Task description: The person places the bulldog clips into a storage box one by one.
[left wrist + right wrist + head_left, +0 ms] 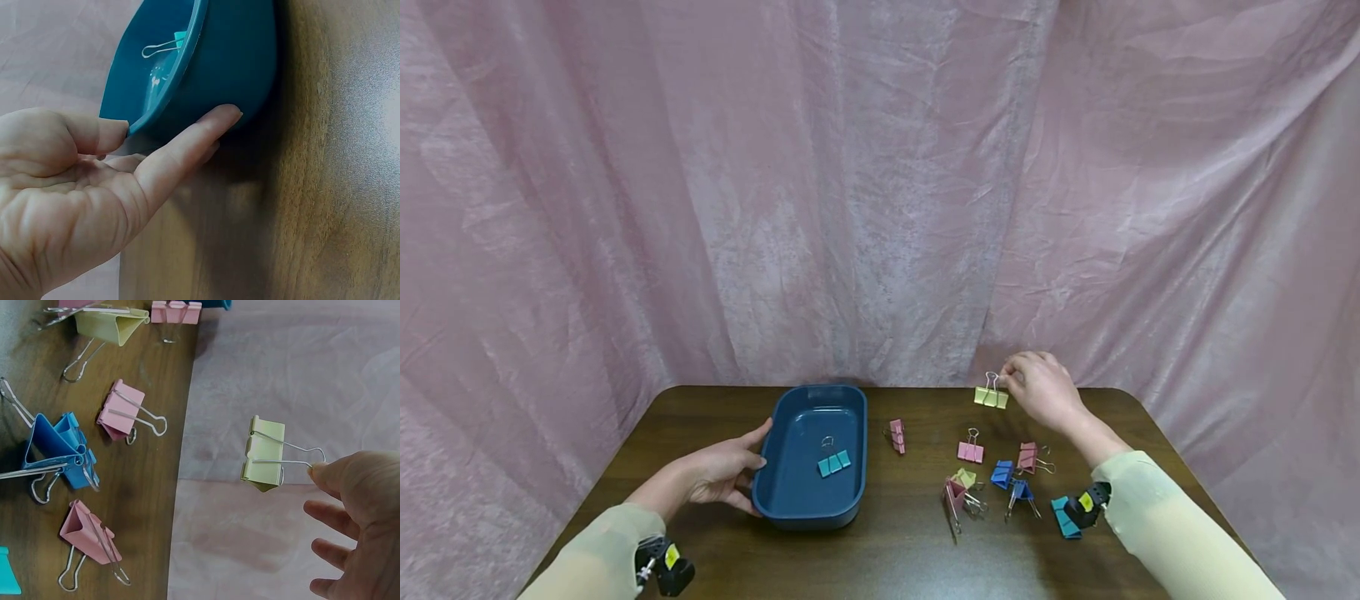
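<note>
A yellow binder clip hangs from my right hand, thumb and forefinger pinching one of its wire handles; the other fingers are spread apart from it. In the head view it shows over the far part of the table. My left hand grips the left wall of a blue plastic tray, thumb at the rim and fingers against the outer side, as the left wrist view shows. Inside the tray lies one teal binder clip.
On the brown table right of the tray lie several binder clips: a narrow pink one, a pink one, a red one, blue ones and a teal one. A pink curtain hangs behind the table.
</note>
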Demonstrator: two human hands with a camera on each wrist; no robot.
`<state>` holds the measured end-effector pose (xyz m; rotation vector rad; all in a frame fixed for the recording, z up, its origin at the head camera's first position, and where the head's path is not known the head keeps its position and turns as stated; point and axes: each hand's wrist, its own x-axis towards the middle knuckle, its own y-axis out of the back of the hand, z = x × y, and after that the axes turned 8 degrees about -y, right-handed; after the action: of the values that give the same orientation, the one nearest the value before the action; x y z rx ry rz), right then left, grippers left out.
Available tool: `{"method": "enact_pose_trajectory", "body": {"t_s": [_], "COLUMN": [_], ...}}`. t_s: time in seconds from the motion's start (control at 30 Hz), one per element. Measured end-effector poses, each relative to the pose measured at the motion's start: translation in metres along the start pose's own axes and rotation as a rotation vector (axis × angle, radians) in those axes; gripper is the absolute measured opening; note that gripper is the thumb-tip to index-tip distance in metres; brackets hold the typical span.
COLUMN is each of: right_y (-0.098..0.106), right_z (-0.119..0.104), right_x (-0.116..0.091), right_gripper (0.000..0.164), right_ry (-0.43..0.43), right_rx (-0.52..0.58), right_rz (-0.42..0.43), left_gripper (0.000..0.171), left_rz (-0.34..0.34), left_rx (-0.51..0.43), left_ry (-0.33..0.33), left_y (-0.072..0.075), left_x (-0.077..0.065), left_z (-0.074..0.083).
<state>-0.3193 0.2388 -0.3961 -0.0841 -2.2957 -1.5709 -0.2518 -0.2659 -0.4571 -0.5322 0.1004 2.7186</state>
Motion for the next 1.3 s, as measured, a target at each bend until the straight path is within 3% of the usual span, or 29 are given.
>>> {"method": "enact_pose_trajectory", "body": {"t_s": [1.3], "right_y": [0.007], "right_z": [-0.02], "right_x": [0.003], "right_gripper": [0.011], "right_ry": [0.058], "right_rx": [0.036], "right_rz": [0.024], "left_gripper": [0.074], "left_rz": [0.006], "left_rx": [-0.014], "left_ry": [0.004], "left_y": [0.0], "left_x": [0.001], "left_z": [-0.001]}}
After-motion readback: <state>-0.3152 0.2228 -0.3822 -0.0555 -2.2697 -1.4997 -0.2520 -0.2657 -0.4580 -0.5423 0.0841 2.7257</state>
